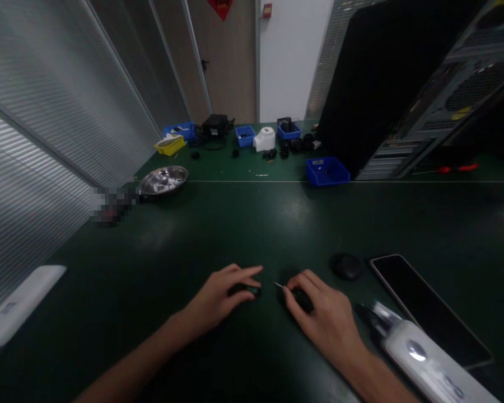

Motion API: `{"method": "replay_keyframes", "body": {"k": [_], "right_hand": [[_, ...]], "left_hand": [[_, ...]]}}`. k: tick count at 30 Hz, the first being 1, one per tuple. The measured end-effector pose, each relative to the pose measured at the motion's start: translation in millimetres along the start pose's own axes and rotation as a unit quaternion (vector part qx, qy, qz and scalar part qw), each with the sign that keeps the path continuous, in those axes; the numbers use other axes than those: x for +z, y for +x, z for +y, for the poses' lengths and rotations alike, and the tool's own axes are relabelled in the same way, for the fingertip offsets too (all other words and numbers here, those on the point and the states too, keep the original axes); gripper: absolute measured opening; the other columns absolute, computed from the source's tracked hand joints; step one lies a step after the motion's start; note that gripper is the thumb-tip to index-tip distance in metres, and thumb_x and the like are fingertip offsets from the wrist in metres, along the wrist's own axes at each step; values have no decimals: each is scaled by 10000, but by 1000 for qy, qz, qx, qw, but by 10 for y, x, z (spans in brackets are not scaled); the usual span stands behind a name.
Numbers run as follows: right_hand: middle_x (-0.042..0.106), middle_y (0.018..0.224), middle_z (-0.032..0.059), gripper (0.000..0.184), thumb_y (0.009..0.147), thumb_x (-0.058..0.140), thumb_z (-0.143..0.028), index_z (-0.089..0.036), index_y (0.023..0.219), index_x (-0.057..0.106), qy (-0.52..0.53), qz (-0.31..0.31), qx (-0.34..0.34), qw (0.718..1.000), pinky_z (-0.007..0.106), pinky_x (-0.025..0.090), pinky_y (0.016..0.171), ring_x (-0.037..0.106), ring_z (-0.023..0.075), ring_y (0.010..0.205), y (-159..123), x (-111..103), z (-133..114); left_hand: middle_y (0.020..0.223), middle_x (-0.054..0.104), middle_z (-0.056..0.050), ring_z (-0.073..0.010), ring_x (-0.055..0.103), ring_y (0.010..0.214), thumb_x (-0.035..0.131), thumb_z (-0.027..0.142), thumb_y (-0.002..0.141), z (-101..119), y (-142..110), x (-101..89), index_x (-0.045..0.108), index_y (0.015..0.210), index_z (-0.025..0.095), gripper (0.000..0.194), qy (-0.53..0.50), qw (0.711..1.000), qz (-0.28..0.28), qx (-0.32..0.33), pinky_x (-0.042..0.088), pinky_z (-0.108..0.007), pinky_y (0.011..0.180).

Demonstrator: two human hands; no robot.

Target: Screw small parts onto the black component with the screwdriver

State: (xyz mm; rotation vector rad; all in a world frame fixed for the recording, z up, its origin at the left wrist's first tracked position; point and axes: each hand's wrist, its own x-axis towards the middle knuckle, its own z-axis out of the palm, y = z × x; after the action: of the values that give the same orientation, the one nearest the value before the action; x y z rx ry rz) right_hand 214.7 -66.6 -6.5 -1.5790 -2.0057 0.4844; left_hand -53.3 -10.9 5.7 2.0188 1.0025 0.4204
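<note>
A small dark part [246, 290] lies on the green mat [252, 224] near its front edge, and our left hand [222, 296] pins it there, fingers curled over it, thumb and forefinger closed around its sides. Just to its right, our right hand [323, 316] is closed on a thin tool [292, 291] with a dark handle; its bright metal tip points left toward the part and stops just short of it.

The light is dim and the part too small to tell what it is. We judge that the tip should meet the part squarely while the left hand keeps it flat against the mat, so it cannot skid or flip.

Near the right hand lie a round black piece [346, 266], a phone [428, 308] face up, and a white device [424, 358] at the front right corner. A white bar [23, 305] lies at the far left. Farther back we see a steel bowl [163, 180], a blue bin [327, 170] and an open computer case [445, 95].
</note>
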Motion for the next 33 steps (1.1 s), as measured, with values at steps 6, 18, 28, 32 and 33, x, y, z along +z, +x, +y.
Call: {"method": "replay_keyframes", "body": {"k": [6,18,28,32,33], "right_hand": [[621,922,-8,185,1033,498,-353,-239,941,611,73,-27,-28,997,286,400,680,621,131,759,-2,-50,-33],[619,900,-4,178,1022,503,-356,-243,933,608,51,-50,-21,997,291,376,660,607,136,729,10,-35,-7],[621,870,-3,184,1010,508,-345,-233,905,607,67,-52,-12,996,291,394,675,612,142,731,36,-74,-41],[624,884,3,178,1009,503,-340,-231,916,609,66,-61,-11,996,293,395,676,612,144,736,38,-89,-35],[624,888,4,178,1010,500,-338,-231,919,609,66,-63,-11,996,293,394,675,612,144,738,38,-93,-36]], "left_hand": [[1173,752,-25,-209,585,1091,715,276,925,205,156,341,497,1484,309,601,-38,999,26,-3,457,-388,1006],[1142,731,-49,-187,643,1063,689,225,937,203,140,252,749,1168,256,241,-49,995,67,59,509,-341,943],[1061,738,-46,-176,669,975,709,208,919,163,140,285,774,1126,255,222,-66,994,82,43,533,-317,876],[1047,742,-34,-167,676,967,705,197,922,176,132,293,777,1114,258,214,-62,993,92,37,532,-309,879],[1050,742,-31,-164,677,969,701,196,925,176,129,293,776,1115,259,214,-62,993,93,36,533,-306,880]]}}
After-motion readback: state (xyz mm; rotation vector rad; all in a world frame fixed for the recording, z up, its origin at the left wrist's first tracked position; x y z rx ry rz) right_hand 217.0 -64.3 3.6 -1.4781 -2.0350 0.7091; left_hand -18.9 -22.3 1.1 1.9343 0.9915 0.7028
